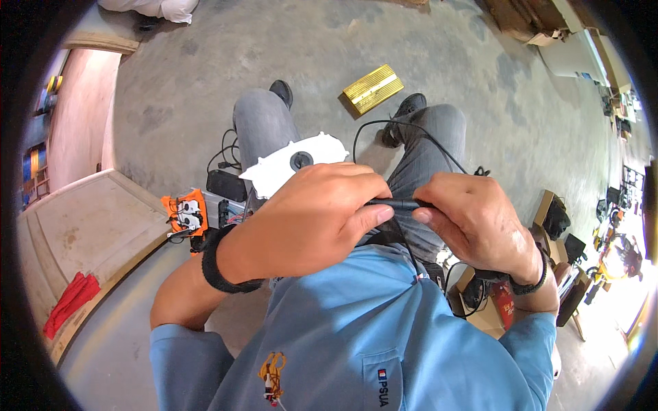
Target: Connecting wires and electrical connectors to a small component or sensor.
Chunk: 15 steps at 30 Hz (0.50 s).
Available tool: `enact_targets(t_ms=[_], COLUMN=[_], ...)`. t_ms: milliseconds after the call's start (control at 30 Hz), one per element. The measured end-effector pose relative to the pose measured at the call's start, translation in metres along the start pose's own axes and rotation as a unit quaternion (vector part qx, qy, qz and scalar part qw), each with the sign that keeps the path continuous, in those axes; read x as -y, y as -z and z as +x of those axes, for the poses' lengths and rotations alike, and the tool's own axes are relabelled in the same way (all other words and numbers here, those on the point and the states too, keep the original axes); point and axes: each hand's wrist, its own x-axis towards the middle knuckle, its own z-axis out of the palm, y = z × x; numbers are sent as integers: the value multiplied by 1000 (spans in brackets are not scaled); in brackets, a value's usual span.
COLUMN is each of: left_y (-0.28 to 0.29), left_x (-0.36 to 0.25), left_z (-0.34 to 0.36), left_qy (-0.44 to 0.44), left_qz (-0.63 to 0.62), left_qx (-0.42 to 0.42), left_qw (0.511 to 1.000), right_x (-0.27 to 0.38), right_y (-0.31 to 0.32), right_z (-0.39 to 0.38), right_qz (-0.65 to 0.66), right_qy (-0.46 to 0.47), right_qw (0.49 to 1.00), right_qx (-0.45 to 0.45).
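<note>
Between my two hands is a slim black rod-like piece (402, 203), held level over my lap. My left hand (336, 209) is closed, its thumb and fingers pinching the left end. My right hand (473, 212) grips the right end in the same way, thumb beneath. A thin black cable (387, 122) loops up and over between my knees; where its ends go is hidden by my hands. Just beyond my left hand, a white plastic cover (271, 170) with a black round part lies over my left thigh.
A gold ribbed metal box (373, 89) lies on the concrete floor between my feet. On my left are an orange-and-white device (185, 214) and a wooden panel (89, 219) with a red cloth (71, 303). An open cardboard box (488, 323) stands beside my right hip.
</note>
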Motion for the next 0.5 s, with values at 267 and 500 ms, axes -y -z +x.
enact_targets(t_ms=[267, 500], left_y=[-12, -15], left_x=[-2, -3], left_z=[4, 6], left_qy=[-22, -6], left_qz=[112, 171], left_qx=[-58, -81], left_qw=[992, 982], right_x=[-6, -6], right_y=[-9, -13], right_z=[1, 6], right_qz=[-90, -167], right_qy=[-21, -1], right_qw=[994, 983], right_qx=[-60, -79])
